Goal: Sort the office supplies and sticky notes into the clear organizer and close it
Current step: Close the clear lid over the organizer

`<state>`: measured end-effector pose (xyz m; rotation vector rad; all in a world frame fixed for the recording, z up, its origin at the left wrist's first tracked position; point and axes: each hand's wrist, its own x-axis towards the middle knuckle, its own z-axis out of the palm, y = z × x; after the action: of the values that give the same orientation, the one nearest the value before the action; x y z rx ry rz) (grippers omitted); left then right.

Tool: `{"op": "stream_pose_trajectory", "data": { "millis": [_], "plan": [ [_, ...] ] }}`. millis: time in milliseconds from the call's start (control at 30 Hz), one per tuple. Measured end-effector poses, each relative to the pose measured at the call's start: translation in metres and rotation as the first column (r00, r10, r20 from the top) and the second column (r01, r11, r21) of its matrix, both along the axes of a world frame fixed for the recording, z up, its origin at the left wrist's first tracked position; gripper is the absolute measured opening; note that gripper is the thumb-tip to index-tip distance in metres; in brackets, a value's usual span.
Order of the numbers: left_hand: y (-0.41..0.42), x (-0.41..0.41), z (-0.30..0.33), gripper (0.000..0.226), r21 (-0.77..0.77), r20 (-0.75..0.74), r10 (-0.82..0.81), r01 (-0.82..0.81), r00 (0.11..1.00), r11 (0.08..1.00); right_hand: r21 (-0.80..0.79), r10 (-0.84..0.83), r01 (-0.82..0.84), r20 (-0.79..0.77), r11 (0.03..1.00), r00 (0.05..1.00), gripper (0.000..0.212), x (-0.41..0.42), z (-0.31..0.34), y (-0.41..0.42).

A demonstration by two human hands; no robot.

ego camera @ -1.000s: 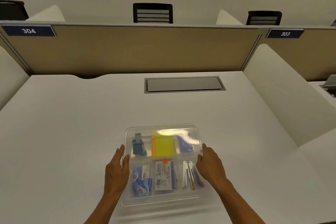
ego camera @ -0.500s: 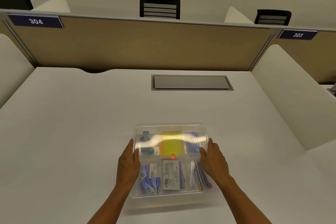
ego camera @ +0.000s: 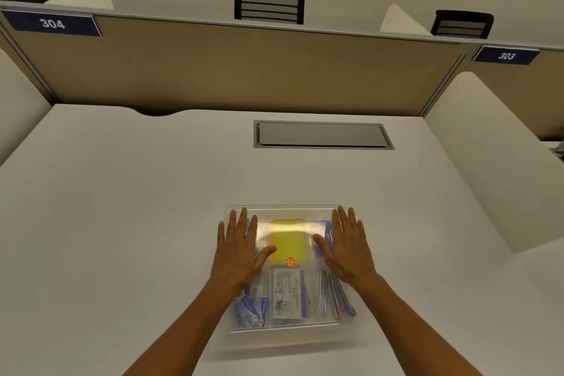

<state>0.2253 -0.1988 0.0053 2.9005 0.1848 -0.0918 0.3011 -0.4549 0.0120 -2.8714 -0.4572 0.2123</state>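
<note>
Both forearms reach forward from the bottom edge, palms down, and the left hand [ego camera: 239,249] and right hand [ego camera: 346,249] lie flat on the lid of the clear organizer [ego camera: 287,331] — fingers straight and slightly spread, gripping nothing. The organizer sits on the white tabletop [ego camera: 122,223] near the person, lid on; through it show yellow sticky notes [ego camera: 288,238], a printed packet [ego camera: 288,294], blue items at lower left [ego camera: 250,310] and thin pens [ego camera: 337,296] at lower right.
</note>
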Motion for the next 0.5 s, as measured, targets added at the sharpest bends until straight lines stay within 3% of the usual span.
{"op": "stream_pose_trajectory", "data": {
  "millis": [167, 500],
  "plan": [
    [-0.001, 0.016, 0.001, 0.102, 0.007, -0.033, -0.035, 0.035, 0.999, 0.999, -0.064, 0.064, -0.067, -0.046, 0.996, 0.997, 0.111, 0.020, 0.003, 0.003],
    [-0.007, 0.018, -0.002, 0.114, -0.045, -0.069, 0.050, -0.053, 0.996, 0.998, -0.054, -0.003, 0.001, -0.051, 0.999, 0.999, 0.117, 0.023, -0.001, 0.011]
  ]
}}
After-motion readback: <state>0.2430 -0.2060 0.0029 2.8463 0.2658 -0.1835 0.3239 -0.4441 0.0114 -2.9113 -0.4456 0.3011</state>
